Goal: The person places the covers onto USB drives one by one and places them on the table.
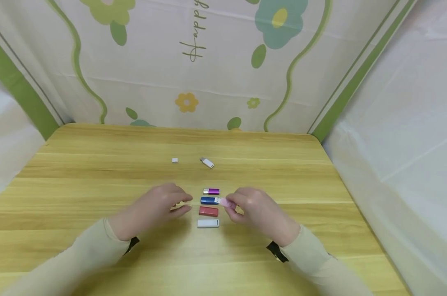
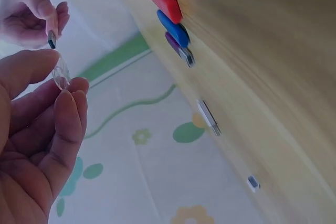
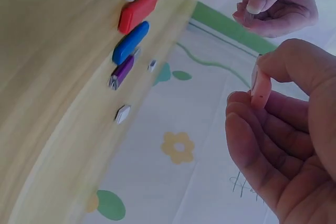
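My right hand (image 1: 254,207) pinches a pink USB stick (image 1: 227,202) between thumb and fingers, its metal plug pointing left. Between the thumb and fingertips of my left hand (image 1: 158,206) is a small clear cap (image 2: 61,72), held above the table. A gap separates the cap from the plug, and both hands face each other across a column of USB sticks. Purple (image 1: 214,191), blue (image 1: 207,200), red (image 1: 208,211) and white (image 1: 208,223) sticks lie there one below another. In the head view, the pink stick's plug overlaps the blue stick's right end.
Farther back on the wooden table (image 1: 97,172) lies a white USB stick (image 1: 207,163) with its plug bare. To its left is a small white cap (image 1: 174,160). A flowered curtain (image 1: 146,90) hangs behind the table's far edge, with pale fabric on both sides.
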Motion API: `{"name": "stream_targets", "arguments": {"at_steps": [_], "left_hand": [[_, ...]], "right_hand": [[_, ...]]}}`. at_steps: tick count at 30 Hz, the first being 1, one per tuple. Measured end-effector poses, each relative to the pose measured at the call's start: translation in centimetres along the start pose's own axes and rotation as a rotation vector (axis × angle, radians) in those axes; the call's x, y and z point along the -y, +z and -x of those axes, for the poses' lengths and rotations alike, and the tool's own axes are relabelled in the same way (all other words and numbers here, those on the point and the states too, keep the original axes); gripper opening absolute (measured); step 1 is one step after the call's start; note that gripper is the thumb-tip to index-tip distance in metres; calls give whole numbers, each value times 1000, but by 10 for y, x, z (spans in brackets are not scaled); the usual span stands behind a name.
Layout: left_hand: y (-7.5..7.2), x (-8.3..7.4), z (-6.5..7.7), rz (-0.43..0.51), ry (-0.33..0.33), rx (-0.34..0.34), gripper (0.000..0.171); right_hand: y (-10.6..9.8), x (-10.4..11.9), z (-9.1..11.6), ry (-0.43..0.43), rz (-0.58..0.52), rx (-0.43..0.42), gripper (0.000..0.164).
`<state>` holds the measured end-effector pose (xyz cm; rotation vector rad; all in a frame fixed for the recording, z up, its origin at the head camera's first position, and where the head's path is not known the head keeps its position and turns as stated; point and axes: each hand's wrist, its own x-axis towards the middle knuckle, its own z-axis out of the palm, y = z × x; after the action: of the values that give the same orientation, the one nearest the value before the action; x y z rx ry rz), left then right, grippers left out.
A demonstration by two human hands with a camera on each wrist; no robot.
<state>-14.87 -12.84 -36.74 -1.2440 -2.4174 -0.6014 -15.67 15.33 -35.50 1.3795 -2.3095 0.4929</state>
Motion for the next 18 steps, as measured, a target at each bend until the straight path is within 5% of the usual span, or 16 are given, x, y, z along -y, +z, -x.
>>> {"name": "stream_targets", "arguments": {"at_steps": [18], "left_hand": [[-5,-34,5,59,116,-83,27]], "right_hand": [[10,30,1,-85,9,-35,17]]}}
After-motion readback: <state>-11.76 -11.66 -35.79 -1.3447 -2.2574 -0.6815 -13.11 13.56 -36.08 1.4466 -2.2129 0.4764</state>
